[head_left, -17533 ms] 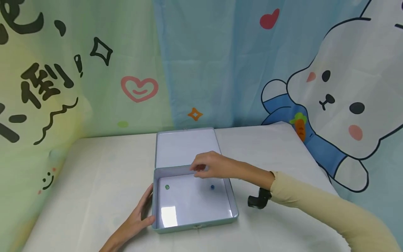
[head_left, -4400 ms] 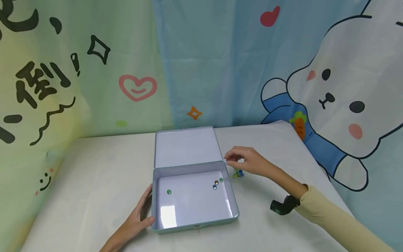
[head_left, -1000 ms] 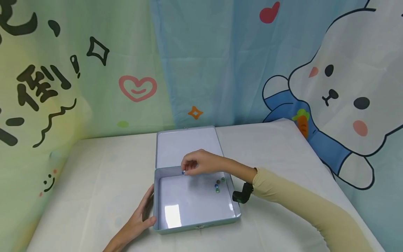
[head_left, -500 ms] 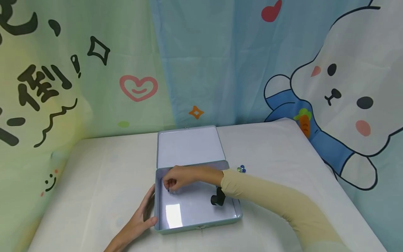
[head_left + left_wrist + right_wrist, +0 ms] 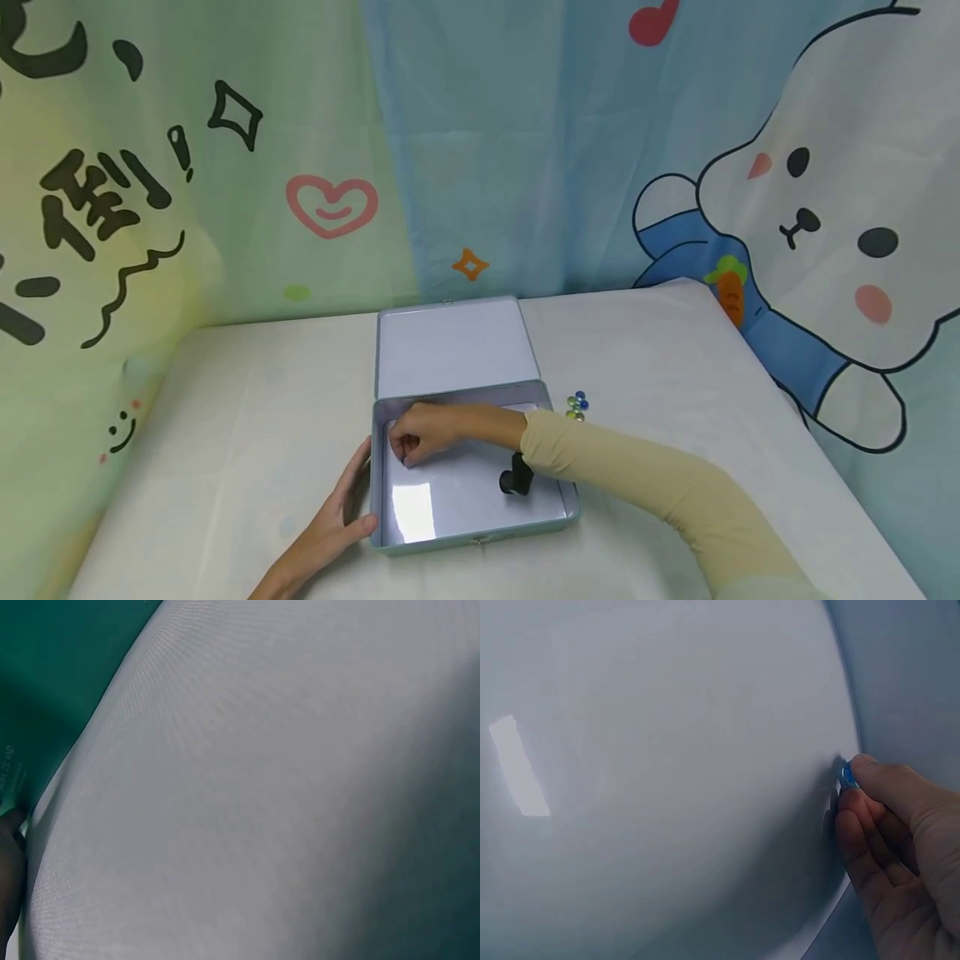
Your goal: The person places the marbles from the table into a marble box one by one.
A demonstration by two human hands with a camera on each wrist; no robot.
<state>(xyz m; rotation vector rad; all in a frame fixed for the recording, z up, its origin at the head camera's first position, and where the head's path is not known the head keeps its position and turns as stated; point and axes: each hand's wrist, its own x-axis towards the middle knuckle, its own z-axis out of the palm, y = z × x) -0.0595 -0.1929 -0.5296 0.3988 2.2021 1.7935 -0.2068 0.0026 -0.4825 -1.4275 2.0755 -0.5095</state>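
An open tin box (image 5: 480, 528) with a pale inside lies on the white-covered table, its lid (image 5: 457, 346) folded back. My right hand (image 5: 423, 433) is inside, at the left end of the floor, pinching a small blue glass marble (image 5: 847, 775) between thumb and fingertips. The marble is close to the floor near a wall in the right wrist view. My left hand (image 5: 333, 525) rests along the box's left outer side, thumb at the front corner; only a bit of it shows beside the green wall (image 5: 52, 682) in the left wrist view. My right forearm covers the box's right part.
Several loose green and blue marbles (image 5: 577, 403) lie on the table (image 5: 637, 350) just right of the box, partly behind the sleeve (image 5: 622, 467). A black wrist camera (image 5: 517, 477) hangs below my right wrist over the box. A printed curtain (image 5: 480, 142) stands behind the table.
Over the last second my right hand has moved left and down into the box with the blue marble. Earlier, more marbles gathered at the box's right side. My left hand has stayed put.
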